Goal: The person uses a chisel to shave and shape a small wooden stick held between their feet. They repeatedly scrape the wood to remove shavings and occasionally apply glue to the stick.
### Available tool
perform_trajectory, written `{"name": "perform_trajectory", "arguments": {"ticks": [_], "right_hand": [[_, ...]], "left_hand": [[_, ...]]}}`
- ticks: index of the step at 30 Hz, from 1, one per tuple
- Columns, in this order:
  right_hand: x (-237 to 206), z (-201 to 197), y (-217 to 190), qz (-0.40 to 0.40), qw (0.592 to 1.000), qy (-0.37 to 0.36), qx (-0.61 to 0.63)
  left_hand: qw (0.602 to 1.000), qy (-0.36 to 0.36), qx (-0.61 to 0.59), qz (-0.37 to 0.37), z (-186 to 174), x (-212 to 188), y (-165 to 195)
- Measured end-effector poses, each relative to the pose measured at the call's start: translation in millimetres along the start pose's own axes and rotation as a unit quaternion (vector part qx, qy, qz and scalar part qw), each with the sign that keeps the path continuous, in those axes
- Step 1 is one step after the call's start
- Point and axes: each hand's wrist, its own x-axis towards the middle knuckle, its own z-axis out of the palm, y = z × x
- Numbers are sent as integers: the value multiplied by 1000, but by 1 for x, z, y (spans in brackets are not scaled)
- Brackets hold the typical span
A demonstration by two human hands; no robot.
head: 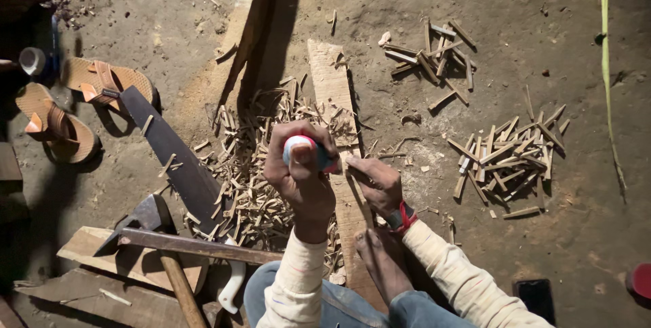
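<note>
Two hands show, the left hand (302, 165) and the right hand (376, 182), and one bare foot (381, 260) rests on one long plank (332, 90) on the dirt floor (542, 246). One tool with a red, white and blue handle (305, 151) is there. Two sandals (74, 101) lie near the floor's left edge. One saw (180, 162) and one adze (152, 223) lie towards the lower left corner. Two heaps of cut wooden sticks (508, 155) lie on the right side, one upper (437, 53) and one lower, too many to count. One pile of shavings (254, 165) sits mid-floor. One dark phone (536, 294) lies near the bottom edge.
</note>
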Motion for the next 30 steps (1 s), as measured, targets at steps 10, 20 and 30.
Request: {"name": "perform_trajectory", "arguments": {"ticks": [10, 20, 30], "right_hand": [[-1, -3, 1, 5, 1000, -23, 17], [-4, -3, 4, -1, 1000, -29, 12], [-6, -9, -6, -15, 1000, -18, -5]], "left_hand": [[1000, -5, -9, 2, 2, 1, -4], [1000, -10, -15, -5, 2, 1, -5], [994, -24, 77, 68, 16, -8, 1]]}}
